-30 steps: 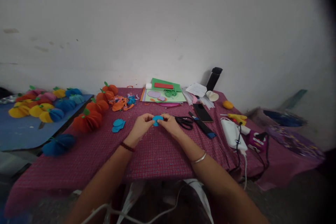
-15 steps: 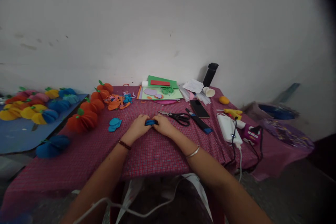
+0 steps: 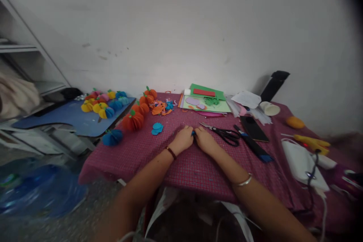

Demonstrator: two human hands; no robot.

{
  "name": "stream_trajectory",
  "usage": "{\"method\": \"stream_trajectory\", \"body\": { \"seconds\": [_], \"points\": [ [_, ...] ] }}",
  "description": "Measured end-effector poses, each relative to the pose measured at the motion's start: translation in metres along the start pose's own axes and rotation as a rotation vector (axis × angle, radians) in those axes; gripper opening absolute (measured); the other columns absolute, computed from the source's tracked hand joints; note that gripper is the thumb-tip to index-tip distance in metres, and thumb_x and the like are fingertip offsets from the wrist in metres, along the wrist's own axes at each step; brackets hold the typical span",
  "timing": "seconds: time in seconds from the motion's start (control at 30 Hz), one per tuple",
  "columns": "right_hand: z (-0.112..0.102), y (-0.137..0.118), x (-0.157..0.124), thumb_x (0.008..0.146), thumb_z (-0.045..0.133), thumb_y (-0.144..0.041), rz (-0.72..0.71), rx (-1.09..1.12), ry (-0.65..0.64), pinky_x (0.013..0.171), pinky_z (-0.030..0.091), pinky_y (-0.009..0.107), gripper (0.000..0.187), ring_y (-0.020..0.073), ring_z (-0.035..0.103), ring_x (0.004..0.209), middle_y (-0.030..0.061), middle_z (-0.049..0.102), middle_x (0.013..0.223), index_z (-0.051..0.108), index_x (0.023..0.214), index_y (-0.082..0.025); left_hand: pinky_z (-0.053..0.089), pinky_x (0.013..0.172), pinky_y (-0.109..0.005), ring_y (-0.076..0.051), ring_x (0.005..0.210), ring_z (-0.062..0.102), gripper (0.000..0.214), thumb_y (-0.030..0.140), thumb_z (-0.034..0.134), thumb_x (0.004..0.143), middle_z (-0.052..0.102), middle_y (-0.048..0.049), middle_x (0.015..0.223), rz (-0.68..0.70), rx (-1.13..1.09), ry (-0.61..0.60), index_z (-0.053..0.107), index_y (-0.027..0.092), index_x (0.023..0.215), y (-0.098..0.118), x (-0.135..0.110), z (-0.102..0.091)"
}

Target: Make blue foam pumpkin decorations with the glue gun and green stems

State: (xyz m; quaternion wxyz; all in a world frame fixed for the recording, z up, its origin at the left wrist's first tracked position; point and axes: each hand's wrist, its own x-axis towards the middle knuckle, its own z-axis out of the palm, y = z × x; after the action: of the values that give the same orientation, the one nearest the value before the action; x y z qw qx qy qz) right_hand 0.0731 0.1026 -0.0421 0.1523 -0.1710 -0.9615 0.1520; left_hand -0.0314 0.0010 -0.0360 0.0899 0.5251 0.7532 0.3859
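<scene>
My left hand (image 3: 183,139) and my right hand (image 3: 205,140) meet above the checked tablecloth, fingers closed from both sides on a small piece of blue paper (image 3: 193,133). Only a sliver of it shows between the fingertips, so its full shape is hidden. Left of the hands lie several loose blue paper cutouts (image 3: 157,128). Black-handled scissors (image 3: 225,134) rest just right of my right hand, blades toward it. Farther left, orange paper pumpkins (image 3: 133,120) stand in a row, with a blue paper pumpkin (image 3: 112,137) near the table's left edge.
Coloured paper sheets (image 3: 227,108) and paper scraps (image 3: 161,107) lie at the back. To the right are a dark strip (image 3: 253,144), a phone (image 3: 254,128), a paper cup (image 3: 269,108), a black bottle (image 3: 273,87) and a white power bank (image 3: 302,162). A blue table (image 3: 70,117) adjoins at left.
My view has swung left, so the scene appears farther right and a shelf and floor items show at left. Less of the blue paper is visible between my fingers.
</scene>
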Motion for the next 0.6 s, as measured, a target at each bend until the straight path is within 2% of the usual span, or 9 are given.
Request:
{"method": "stream_trajectory", "body": {
  "seconds": [0.1, 0.23, 0.3, 0.37, 0.47, 0.53, 0.6],
  "points": [
    [-0.001, -0.002, -0.001, 0.09, 0.039, -0.005, 0.008, -0.03, -0.018, 0.078, 0.039, 0.029, 0.025, 0.0206, 0.056, 0.087, 0.0149, 0.06, 0.099, 0.062, 0.098, -0.01, 0.052, 0.086, -0.039, -0.021, 0.103, 0.06, 0.029, 0.034, 0.058, 0.09, 0.06, -0.0098, 0.12, -0.025, 0.036, -0.007, 0.06, 0.019, 0.115, 0.008, -0.007, -0.002],
    [-0.002, -0.003, -0.002, 0.092, 0.037, -0.009, 0.023, -0.039, -0.028, 0.077, 0.038, 0.028, 0.026, 0.02, 0.056, 0.085, 0.0139, 0.06, 0.098, 0.062, 0.099, -0.01, 0.051, 0.088, -0.044, -0.022, 0.105, 0.059, 0.031, 0.034, 0.058, 0.09, 0.059, -0.0093, 0.12, -0.034, 0.025, 0.024, 0.058, 0.017, 0.116, 0.018, -0.011, -0.009],
    [-0.004, -0.001, -0.002, 0.091, 0.037, -0.01, 0.026, -0.03, -0.03, 0.077, 0.038, 0.029, 0.026, 0.0197, 0.056, 0.085, 0.0136, 0.06, 0.098, 0.061, 0.1, -0.011, 0.05, 0.089, -0.042, -0.021, 0.102, 0.059, 0.02, 0.03, 0.06, 0.089, 0.062, -0.0084, 0.113, -0.036, -0.026, 0.055, 0.063, 0.016, 0.103, 0.02, -0.009, -0.012],
    [-0.01, 0.001, -0.001, 0.089, 0.041, -0.013, 0.024, 0.041, 0.004, 0.077, 0.039, 0.029, 0.021, 0.0195, 0.055, 0.084, 0.0116, 0.061, 0.094, 0.062, 0.093, -0.013, 0.048, 0.086, -0.037, -0.02, 0.096, 0.06, 0.007, 0.022, 0.064, 0.083, 0.065, -0.007, 0.097, -0.046, -0.11, 0.098, 0.065, 0.016, 0.081, 0.02, -0.005, -0.015],
    [-0.023, 0.003, -0.002, 0.086, 0.049, -0.025, 0.036, 0.415, 0.116, 0.072, 0.04, 0.028, 0.013, 0.0175, 0.052, 0.076, 0.0042, 0.059, 0.08, 0.057, 0.082, -0.016, 0.045, 0.072, -0.029, -0.017, 0.078, 0.059, 0.013, 0.017, 0.064, 0.076, 0.062, -0.0035, 0.074, -0.073, -0.304, 0.159, 0.061, 0.017, 0.063, 0.021, 0.002, -0.021],
    [-0.031, -0.001, -0.004, 0.083, 0.054, -0.036, 0.064, 0.752, 0.188, 0.067, 0.041, 0.027, 0.018, 0.0155, 0.051, 0.071, 0.0, 0.057, 0.075, 0.056, 0.084, -0.018, 0.043, 0.061, -0.026, -0.013, 0.062, 0.055, 0.014, 0.025, 0.063, 0.076, 0.059, -0.0008, 0.065, -0.091, -0.464, 0.163, 0.062, 0.017, 0.066, 0.024, 0.004, -0.024],
    [-0.035, -0.009, -0.006, 0.077, 0.059, -0.039, 0.081, 0.938, 0.243, 0.067, 0.04, 0.026, 0.022, 0.0141, 0.049, 0.068, -0.0016, 0.055, 0.074, 0.055, 0.084, -0.018, 0.038, 0.051, -0.025, -0.011, 0.051, 0.047, 0.024, 0.038, 0.063, 0.075, 0.054, 0.0009, 0.057, -0.105, -0.612, 0.133, 0.061, 0.016, 0.067, 0.028, 0.003, -0.024]
  ]
}}
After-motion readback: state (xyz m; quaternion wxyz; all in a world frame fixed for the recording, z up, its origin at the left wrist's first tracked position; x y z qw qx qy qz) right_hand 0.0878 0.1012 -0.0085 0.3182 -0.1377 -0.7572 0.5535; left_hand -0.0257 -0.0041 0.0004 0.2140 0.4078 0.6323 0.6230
